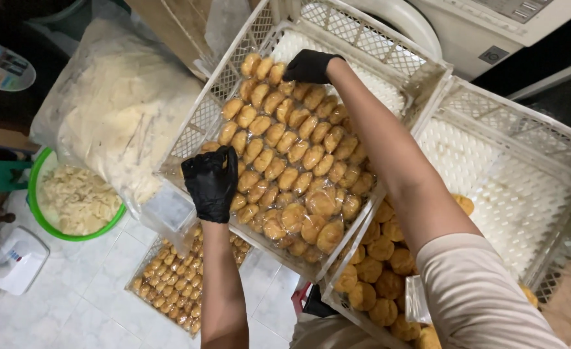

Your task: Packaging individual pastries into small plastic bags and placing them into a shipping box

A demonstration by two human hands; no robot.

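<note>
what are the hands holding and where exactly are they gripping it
Both gloved hands hold a clear bag of golden pastries over a white crate: the left hand grips its near-left edge, the right hand its far end.

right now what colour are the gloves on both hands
Black, on the left hand and right hand; head view.

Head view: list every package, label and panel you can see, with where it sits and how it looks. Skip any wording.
Clear pack of golden pastries: in the tilted white crate, left hand and right hand on it.
Second pastry pack: on the tiled floor, lower left.
Large clear bag: upper left, holding pale flakes.
Grey panel: on the white appliance, top right.
</note>
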